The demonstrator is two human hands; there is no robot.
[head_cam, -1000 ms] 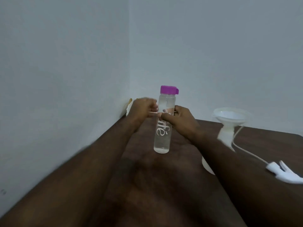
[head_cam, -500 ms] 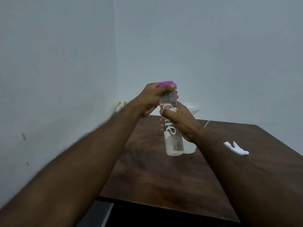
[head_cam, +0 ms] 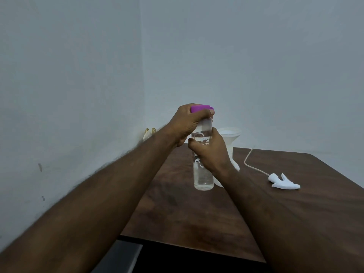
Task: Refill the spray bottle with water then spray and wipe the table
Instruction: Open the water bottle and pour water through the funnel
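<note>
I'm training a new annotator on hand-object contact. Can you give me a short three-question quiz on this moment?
1. True or false: the left hand covers the purple cap.
2. Which hand grips the clear water bottle around its middle?
A. left B. right C. neither
3. Fill in: the white spray head lies on the ____.

Key: 1 true. 2 B, the right hand. 3 table, apart from both hands.
</note>
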